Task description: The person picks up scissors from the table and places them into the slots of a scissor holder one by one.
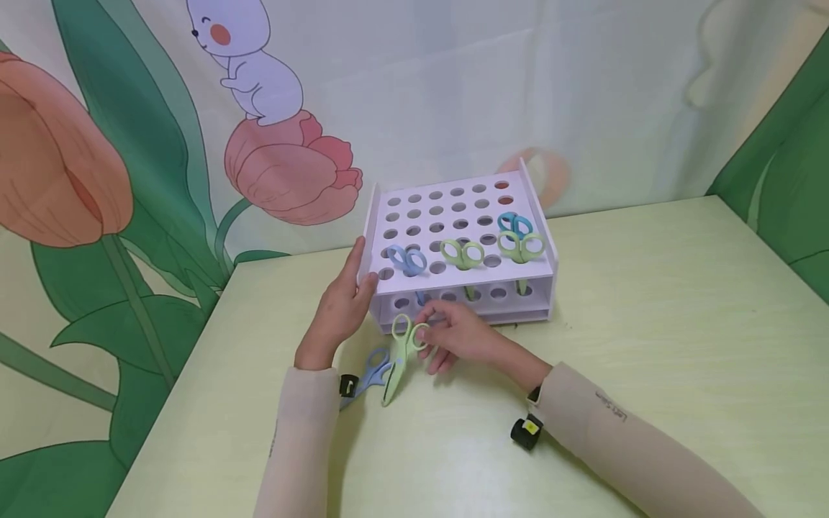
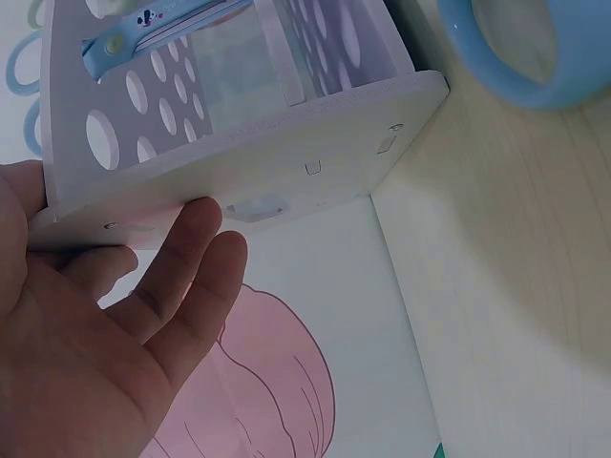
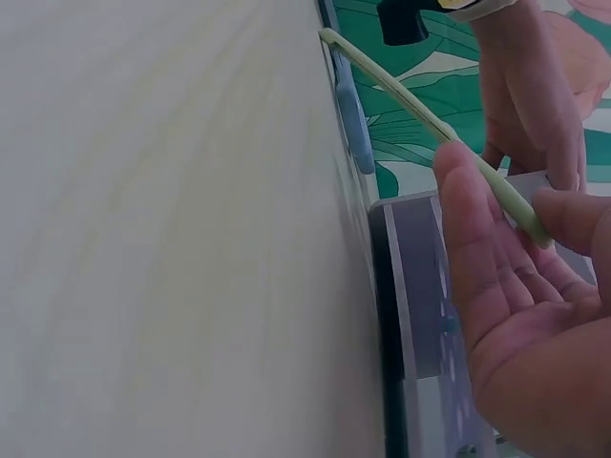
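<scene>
My right hand [image 1: 460,334] pinches light green scissors [image 1: 399,363] by one handle ring, between thumb and fingertips. Their blade end points down toward the table in front of the rack; in the right wrist view the scissors [image 3: 401,93] appear edge-on. With its thumb at the front left corner and fingers along the outer side panel, my left hand [image 1: 337,309] holds the white perforated rack [image 1: 447,283]. Blue scissors [image 1: 374,370] lie on the table beside my left wrist, their lower part overlapped by the wrist camera.
Standing in the rack's holes are blue scissors [image 1: 408,260], two light green pairs, the middle one [image 1: 462,253] and the right one [image 1: 520,246], and teal scissors [image 1: 515,224]. A printed curtain [image 1: 447,93] hangs behind the pale table [image 1: 680,345].
</scene>
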### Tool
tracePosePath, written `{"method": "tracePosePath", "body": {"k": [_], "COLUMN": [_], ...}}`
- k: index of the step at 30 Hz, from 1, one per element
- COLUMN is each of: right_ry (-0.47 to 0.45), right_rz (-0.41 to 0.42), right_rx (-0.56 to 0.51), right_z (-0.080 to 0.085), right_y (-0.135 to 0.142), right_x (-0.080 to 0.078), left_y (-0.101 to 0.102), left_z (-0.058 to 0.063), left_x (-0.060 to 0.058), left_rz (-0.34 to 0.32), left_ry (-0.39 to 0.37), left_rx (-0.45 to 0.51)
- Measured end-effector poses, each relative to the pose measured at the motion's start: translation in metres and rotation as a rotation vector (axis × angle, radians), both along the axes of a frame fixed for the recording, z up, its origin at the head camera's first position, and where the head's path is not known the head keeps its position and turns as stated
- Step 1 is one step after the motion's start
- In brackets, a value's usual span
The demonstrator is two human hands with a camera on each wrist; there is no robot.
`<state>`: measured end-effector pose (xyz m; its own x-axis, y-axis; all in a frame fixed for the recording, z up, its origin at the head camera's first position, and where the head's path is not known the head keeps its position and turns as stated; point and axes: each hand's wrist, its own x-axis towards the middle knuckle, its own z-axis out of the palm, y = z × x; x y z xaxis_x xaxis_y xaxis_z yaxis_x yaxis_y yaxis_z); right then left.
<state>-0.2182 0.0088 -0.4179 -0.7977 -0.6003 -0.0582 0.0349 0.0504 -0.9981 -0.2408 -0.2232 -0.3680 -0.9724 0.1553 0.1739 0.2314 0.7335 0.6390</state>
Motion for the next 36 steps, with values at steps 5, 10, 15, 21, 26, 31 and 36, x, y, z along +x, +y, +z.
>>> {"method": "tracePosePath", "body": {"k": [5,10,15,21,26,31,36], "right_ry": [0.061,0.085,0.085,0.105,0.114,0.117,0.132], "right_rz": [-0.061,-0.094,-0.087,-0.097,-0.064,-0.04,-0.051], "right_rx": [-0.001,0.002,0.003,-0.006,0.009,0.04,0.026], "right_z": [0.005,0.01,0.014,0.024,0.026,0.026,0.033], "right_y": [-0.001,-0.001,0.001,0.005,0.004,0.002,0.005], "right_x": [0.002,0.004,0.004,0.005,0.007,0.009,0.009], "left_y": [0.0,0.0,0.0,0.001,0.002,0.0,0.0], "left_z": [-0.001,0.0,0.0,0.001,0.002,0.001,0.002], "left_x": [0.001,0.002,0.002,0.0,-0.001,0.0,0.0], "left_rz": [0.01,0.01,-0.004,-0.02,-0.023,-0.028,-0.026], "left_ry": [-0.017,-0.021,-0.009,0.002,0.008,0.015,0.006], "left_rx": [0.005,0.005,0.006,0.011,0.015,0.015,0.017]}}
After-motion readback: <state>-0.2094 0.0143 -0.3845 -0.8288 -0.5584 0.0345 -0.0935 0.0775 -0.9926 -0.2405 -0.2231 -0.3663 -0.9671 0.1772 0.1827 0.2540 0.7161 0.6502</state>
